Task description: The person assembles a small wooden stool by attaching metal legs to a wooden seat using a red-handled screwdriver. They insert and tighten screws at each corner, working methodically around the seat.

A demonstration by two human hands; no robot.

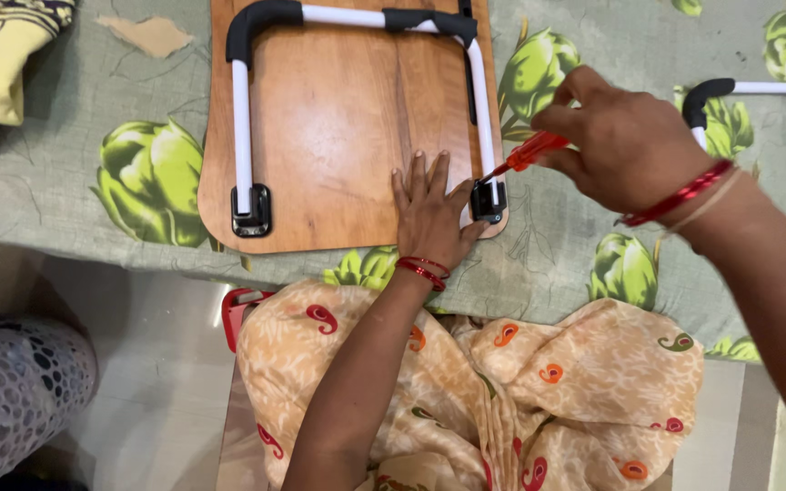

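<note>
I see my left hand (429,216) pressed flat, fingers spread and pointing away from me. My right hand (625,138) is curled in a pinching grip, wrist bent inward.

Board (338,118) on cloth (593,236), frame (243,118) atop.

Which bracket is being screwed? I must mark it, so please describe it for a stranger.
On the wooden board, follow the white tube frame down its right side. The black bracket ends it, between left hand and red screwdriver; its twin stands untouched.
</note>
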